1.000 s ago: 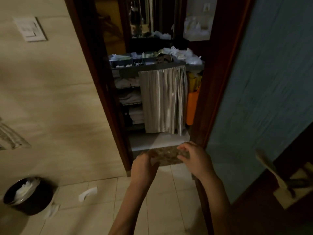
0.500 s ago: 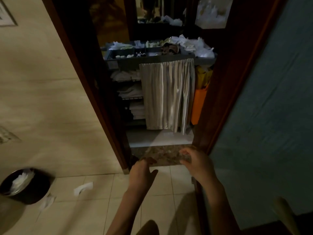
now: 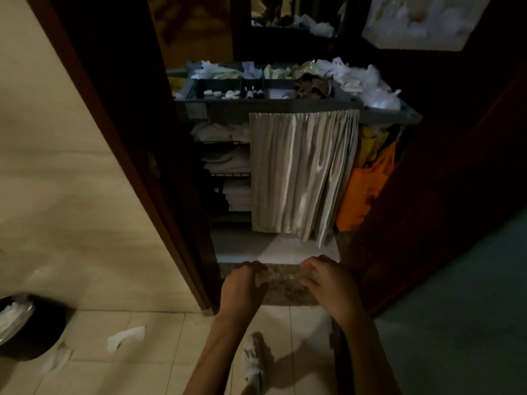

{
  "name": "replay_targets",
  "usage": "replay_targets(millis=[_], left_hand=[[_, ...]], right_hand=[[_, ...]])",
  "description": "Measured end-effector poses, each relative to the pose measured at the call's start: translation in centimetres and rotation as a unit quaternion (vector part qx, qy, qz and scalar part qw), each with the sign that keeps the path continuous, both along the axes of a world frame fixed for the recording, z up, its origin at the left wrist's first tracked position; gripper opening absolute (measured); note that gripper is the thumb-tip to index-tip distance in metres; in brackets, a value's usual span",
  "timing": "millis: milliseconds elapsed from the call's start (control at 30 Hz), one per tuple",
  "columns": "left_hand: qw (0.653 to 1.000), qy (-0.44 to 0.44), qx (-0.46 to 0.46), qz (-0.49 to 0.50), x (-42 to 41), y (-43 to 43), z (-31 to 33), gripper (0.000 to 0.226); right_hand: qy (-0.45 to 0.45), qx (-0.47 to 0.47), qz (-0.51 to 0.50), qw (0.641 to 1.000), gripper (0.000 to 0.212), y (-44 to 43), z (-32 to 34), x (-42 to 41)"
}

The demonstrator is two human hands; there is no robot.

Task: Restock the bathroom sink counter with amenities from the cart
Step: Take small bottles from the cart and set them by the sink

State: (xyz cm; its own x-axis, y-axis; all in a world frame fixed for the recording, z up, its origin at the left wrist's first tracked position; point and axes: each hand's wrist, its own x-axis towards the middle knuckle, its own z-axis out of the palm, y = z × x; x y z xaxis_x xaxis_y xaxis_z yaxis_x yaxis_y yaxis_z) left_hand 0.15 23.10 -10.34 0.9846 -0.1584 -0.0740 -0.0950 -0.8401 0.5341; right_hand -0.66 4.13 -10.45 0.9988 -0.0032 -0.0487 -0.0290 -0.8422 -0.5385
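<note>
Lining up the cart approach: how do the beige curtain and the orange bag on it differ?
The beige curtain is pale and pleated and covers the front of the cart. The orange bag is bright and rumpled and hangs at the cart's right end. Both hang below the cart's top.

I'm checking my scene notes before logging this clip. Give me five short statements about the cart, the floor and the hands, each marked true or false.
1. The curtain covers only part of the front of the cart, and folded white linens show beside it. True.
2. The bin on the floor is empty. False: white crumpled waste lies in it.
3. An orange bag hangs beside the curtain. True.
4. The floor tiles are free of litter. False: white scraps lie near the bin.
5. Both hands rest on the cart's top tray. False: the left hand and right hand are held low, short of the cart.
</note>
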Motion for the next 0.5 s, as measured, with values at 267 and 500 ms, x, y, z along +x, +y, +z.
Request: replay_targets(millis=[267,500], left_hand=[[0.998,-0.021,-0.052,0.012,15.5,0.0,2.4,0.039],[0.996,0.024,-0.082,-0.006,21.3,-0.1,0.6,0.033]], right_hand=[[-0.074,0.034,-0.019,0.997,0.035,0.8,3.8,14.9],[-0.027,0.009,-0.018,0.999,0.031,1.2,3.5,21.4]])
